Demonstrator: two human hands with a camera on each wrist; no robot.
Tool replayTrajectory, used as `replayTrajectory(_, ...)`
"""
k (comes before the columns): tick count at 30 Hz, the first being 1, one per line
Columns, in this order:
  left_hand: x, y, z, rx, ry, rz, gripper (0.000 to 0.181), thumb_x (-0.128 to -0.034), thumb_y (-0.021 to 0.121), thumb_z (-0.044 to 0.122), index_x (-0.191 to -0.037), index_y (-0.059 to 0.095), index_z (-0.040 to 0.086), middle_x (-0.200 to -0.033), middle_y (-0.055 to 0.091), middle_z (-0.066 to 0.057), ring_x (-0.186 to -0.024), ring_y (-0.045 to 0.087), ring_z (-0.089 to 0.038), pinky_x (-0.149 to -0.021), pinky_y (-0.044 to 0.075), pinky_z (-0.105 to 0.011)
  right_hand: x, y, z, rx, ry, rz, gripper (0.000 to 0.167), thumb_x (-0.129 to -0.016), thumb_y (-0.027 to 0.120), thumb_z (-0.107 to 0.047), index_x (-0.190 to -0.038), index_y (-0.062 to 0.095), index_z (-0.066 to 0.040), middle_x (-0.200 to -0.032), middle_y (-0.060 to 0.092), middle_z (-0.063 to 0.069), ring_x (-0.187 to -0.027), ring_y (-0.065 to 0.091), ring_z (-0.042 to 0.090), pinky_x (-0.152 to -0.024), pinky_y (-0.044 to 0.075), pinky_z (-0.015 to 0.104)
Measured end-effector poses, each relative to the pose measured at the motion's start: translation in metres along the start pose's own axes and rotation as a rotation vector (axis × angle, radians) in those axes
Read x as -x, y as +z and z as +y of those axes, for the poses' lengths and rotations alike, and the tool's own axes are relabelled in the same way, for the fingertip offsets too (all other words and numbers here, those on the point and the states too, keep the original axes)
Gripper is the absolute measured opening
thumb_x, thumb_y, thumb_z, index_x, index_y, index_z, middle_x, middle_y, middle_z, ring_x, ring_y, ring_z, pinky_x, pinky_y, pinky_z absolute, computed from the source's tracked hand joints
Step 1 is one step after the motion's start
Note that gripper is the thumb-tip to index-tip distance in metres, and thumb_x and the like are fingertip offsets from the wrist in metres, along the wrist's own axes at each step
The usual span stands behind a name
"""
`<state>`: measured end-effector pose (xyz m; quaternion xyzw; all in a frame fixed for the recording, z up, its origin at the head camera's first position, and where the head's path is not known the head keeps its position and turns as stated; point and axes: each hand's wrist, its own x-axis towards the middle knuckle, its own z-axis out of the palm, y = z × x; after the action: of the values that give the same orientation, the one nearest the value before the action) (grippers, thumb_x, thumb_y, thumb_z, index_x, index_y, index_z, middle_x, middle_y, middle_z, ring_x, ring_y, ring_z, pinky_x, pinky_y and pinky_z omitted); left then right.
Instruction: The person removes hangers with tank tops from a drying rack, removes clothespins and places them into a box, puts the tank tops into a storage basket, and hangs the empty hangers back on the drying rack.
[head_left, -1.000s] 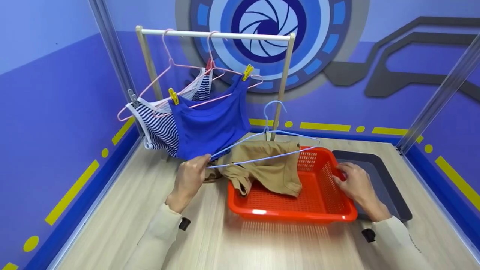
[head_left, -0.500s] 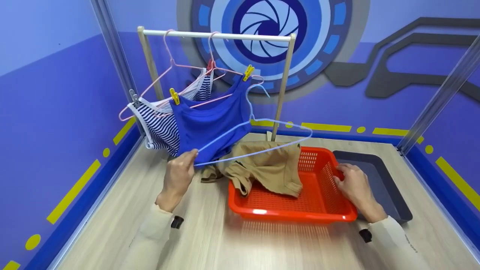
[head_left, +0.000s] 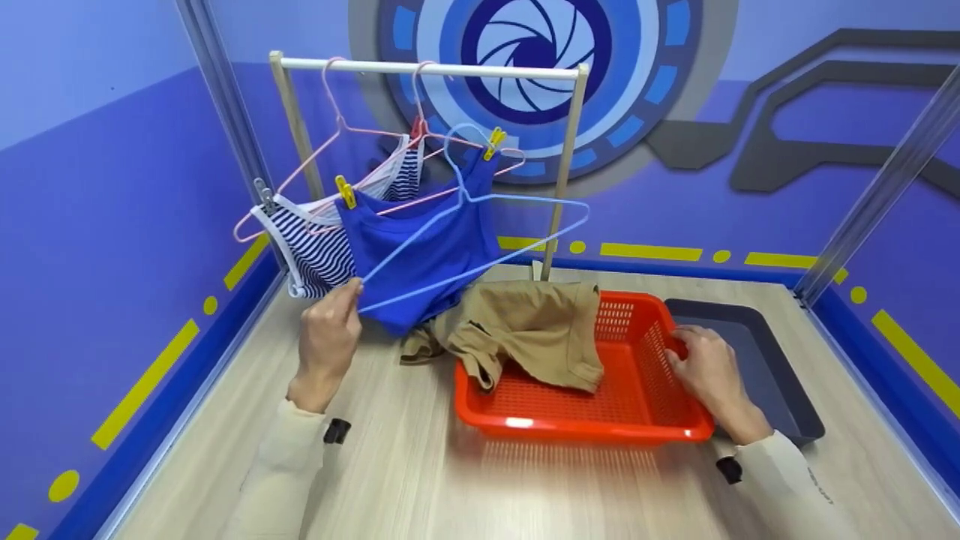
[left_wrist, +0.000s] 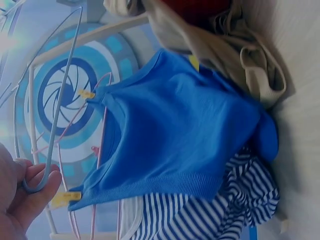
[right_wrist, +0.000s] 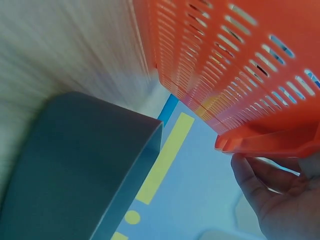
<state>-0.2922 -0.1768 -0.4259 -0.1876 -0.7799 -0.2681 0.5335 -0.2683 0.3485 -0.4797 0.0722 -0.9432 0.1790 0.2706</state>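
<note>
My left hand (head_left: 328,337) pinches one end of a light blue clothes hanger (head_left: 465,196), which tilts up to the right with its hook on top. The hanger is bare and overlaps a blue tank top (head_left: 427,259) in the head view. In the left wrist view, thumb and fingers close round the hanger's bent end (left_wrist: 37,189). My right hand (head_left: 709,367) holds the right rim of a red plastic basket (head_left: 637,382), thumb on the inner side. A brown garment (head_left: 540,322) lies folded in the basket and drapes over its left side.
A small clothes rack (head_left: 495,72) stands behind, with two pink hangers (head_left: 309,160) on its bar. Yellow clothespins (head_left: 345,192) fasten the blue top; a striped garment (head_left: 319,244) hangs behind it. A dark grey tray (head_left: 780,375) lies right of the basket. Walls enclose the table.
My left hand has moved left and up with the blue hanger, away from above the brown garment to in front of the blue top. The right hand and basket stay in place.
</note>
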Motion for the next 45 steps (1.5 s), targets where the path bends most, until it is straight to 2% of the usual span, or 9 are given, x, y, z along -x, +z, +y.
replayTrajectory(12, -0.023, -0.02, -0.012, -0.066, -0.018, 0.059, 0.011, -0.0884, 0.066, -0.005, -0.099, 0.07, -0.007, -0.081, 0.07, -0.023, -0.072, 0.068, -0.041, -0.061, 0.054, -0.05, -0.002, 0.0, 0.001, 0.008, 0.001, 0.03, 0.027, -0.08, 0.072, -0.002, -0.104, 0.07, 0.009, -0.105, 0.07, 0.027, -0.094, 0.064, 0.044, -0.083, 0.053, 0.061)
replayTrajectory(19, -0.037, -0.02, -0.016, -0.086, -0.031, 0.053, 0.013, -0.0908, 0.062, -0.004, -0.101, 0.07, -0.008, -0.084, 0.071, -0.024, -0.071, 0.068, -0.043, -0.062, 0.053, -0.052, -0.002, -0.001, 0.0, 0.004, 0.01, 0.032, 0.028, -0.079, 0.073, -0.001, -0.104, 0.07, 0.009, -0.105, 0.069, 0.028, -0.094, 0.064, 0.045, -0.085, 0.052, 0.061)
replayTrajectory(23, -0.05, -0.015, -0.016, -0.106, -0.02, 0.024, 0.016, -0.0921, 0.061, -0.003, -0.104, 0.07, -0.008, -0.091, 0.072, -0.025, -0.078, 0.069, -0.042, -0.068, 0.056, -0.051, -0.002, -0.001, 0.0, -0.001, 0.019, 0.032, 0.027, -0.08, 0.073, -0.002, -0.105, 0.07, 0.009, -0.105, 0.07, 0.027, -0.094, 0.064, 0.045, -0.085, 0.052, 0.061)
replayTrajectory(29, -0.068, -0.005, -0.015, -0.135, -0.023, -0.025, 0.025, -0.087, 0.058, -0.011, -0.109, 0.069, -0.008, -0.096, 0.071, -0.027, -0.083, 0.07, -0.043, -0.071, 0.057, -0.052, -0.001, 0.002, 0.0, -0.005, 0.022, 0.031, 0.026, -0.081, 0.074, -0.002, -0.105, 0.071, 0.008, -0.106, 0.07, 0.027, -0.094, 0.065, 0.045, -0.085, 0.052, 0.061)
replayTrajectory(32, -0.076, 0.001, -0.014, -0.135, -0.047, -0.025, 0.027, -0.0865, 0.056, -0.012, -0.11, 0.068, -0.008, -0.097, 0.071, -0.027, -0.083, 0.069, -0.043, -0.072, 0.057, -0.052, -0.001, 0.002, 0.001, -0.004, 0.018, 0.037, 0.026, -0.08, 0.074, -0.002, -0.104, 0.071, 0.008, -0.105, 0.07, 0.027, -0.094, 0.065, 0.045, -0.085, 0.052, 0.061)
replayTrajectory(34, -0.081, 0.006, -0.012, -0.143, -0.043, -0.022, 0.028, -0.0867, 0.055, -0.012, -0.111, 0.068, -0.007, -0.096, 0.071, -0.027, -0.084, 0.069, -0.044, -0.073, 0.057, -0.052, -0.001, 0.003, 0.001, -0.002, 0.011, 0.046, 0.025, -0.08, 0.074, -0.002, -0.103, 0.071, 0.008, -0.105, 0.07, 0.027, -0.093, 0.065, 0.045, -0.084, 0.052, 0.061)
replayTrajectory(42, -0.096, 0.033, -0.006, -0.158, 0.003, -0.01, 0.032, -0.0835, 0.051, -0.013, -0.11, 0.068, -0.007, -0.093, 0.071, -0.024, -0.074, 0.067, -0.042, -0.064, 0.054, -0.05, 0.0, 0.004, 0.001, 0.005, -0.005, 0.059, 0.025, -0.078, 0.073, -0.001, -0.101, 0.071, 0.009, -0.104, 0.07, 0.027, -0.093, 0.065, 0.045, -0.084, 0.052, 0.06)
replayTrajectory(45, -0.1, 0.042, -0.002, -0.168, 0.015, -0.014, 0.034, -0.0816, 0.051, -0.014, -0.11, 0.068, -0.006, -0.095, 0.071, -0.023, -0.075, 0.067, -0.041, -0.066, 0.055, -0.049, 0.0, 0.005, 0.0, 0.001, -0.001, 0.055, 0.025, -0.079, 0.073, -0.001, -0.102, 0.071, 0.009, -0.104, 0.07, 0.028, -0.094, 0.065, 0.045, -0.084, 0.052, 0.061)
